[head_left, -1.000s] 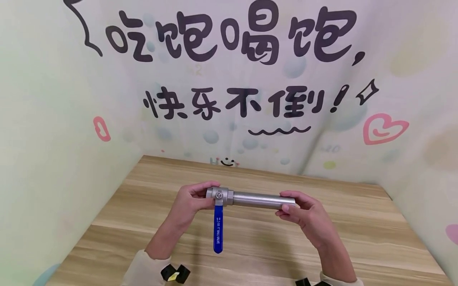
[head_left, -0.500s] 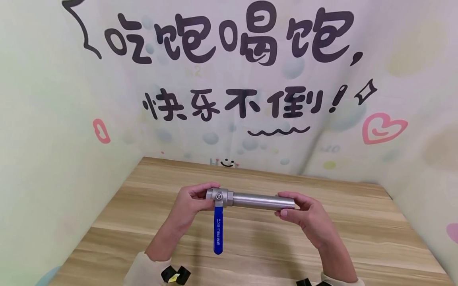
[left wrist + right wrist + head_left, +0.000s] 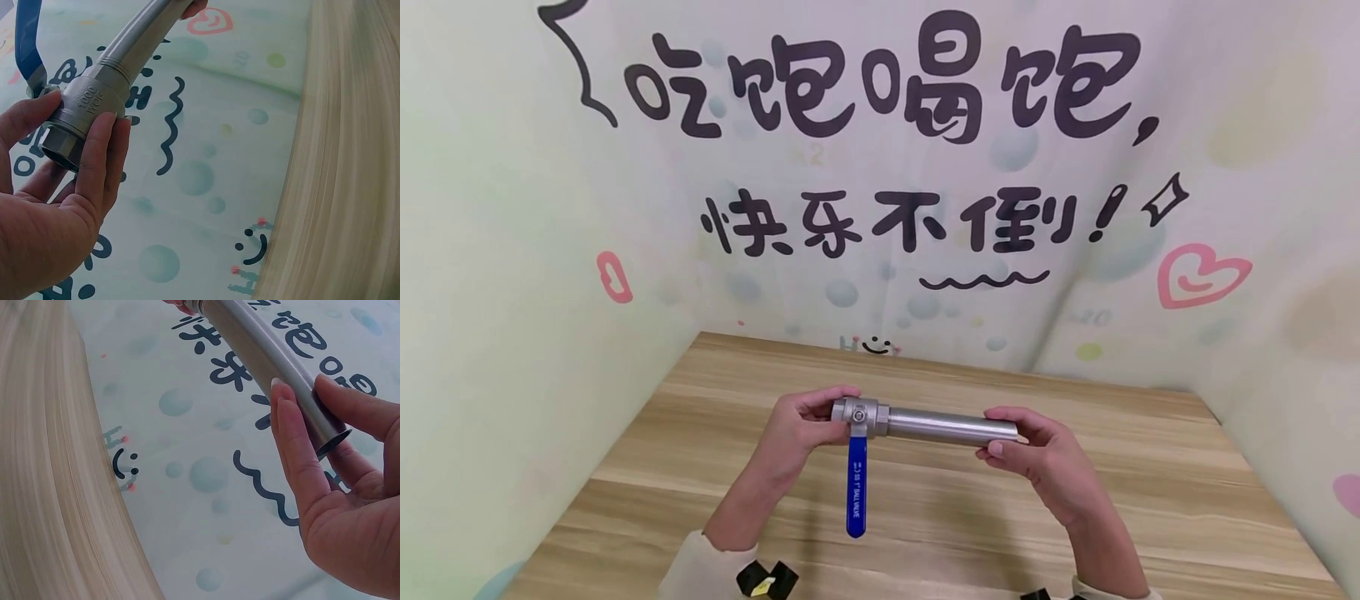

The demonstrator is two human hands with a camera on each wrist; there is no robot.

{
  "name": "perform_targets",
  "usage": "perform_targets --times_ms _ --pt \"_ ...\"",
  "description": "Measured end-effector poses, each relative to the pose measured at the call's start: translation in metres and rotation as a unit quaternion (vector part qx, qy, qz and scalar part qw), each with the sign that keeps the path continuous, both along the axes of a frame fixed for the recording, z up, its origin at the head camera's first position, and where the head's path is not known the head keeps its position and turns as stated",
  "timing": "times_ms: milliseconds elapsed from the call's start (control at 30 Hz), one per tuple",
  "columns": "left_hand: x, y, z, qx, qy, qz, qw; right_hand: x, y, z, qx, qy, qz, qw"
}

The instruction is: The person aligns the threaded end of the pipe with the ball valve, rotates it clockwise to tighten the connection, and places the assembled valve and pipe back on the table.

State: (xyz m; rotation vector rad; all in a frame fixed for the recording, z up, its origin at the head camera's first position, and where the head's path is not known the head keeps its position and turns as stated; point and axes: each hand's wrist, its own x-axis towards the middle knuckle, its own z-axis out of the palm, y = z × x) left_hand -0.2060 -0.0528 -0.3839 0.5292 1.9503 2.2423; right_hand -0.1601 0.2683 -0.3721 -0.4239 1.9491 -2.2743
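Note:
A silver ball valve (image 3: 857,412) with a blue lever handle (image 3: 856,492) is joined to a straight metal pipe (image 3: 951,425), both held level above the table in the head view. My left hand (image 3: 793,433) grips the valve's left end, thumb on the near side and fingers beyond. In the left wrist view raised lettering shows on the valve body (image 3: 87,103), and its hexagonal end opens toward the palm. At the other end my right hand (image 3: 1048,454) pinches the pipe between thumb and fingers. The right wrist view shows the pipe's open end (image 3: 334,442) between these fingers.
Beneath the hands lies a wood-grain table (image 3: 700,500). A pale printed backdrop (image 3: 880,167) with dark lettering rises behind its far edge, and pale walls stand at both sides. Black wrist mounts (image 3: 767,577) sit near the sleeves.
Both hands keep their places on the valve and pipe. The right thumb and fingers have shifted slightly on the pipe. The whole head view has drifted a little downward.

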Motion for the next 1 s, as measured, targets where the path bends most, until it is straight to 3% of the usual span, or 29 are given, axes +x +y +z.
perform_targets --times_ms 1000 --pt "-0.0013 0.0014 -0.0043 0.005 -0.001 -0.004 1.0 0.0009 0.0017 0.0003 0.028 -0.025 -0.002 0.999"
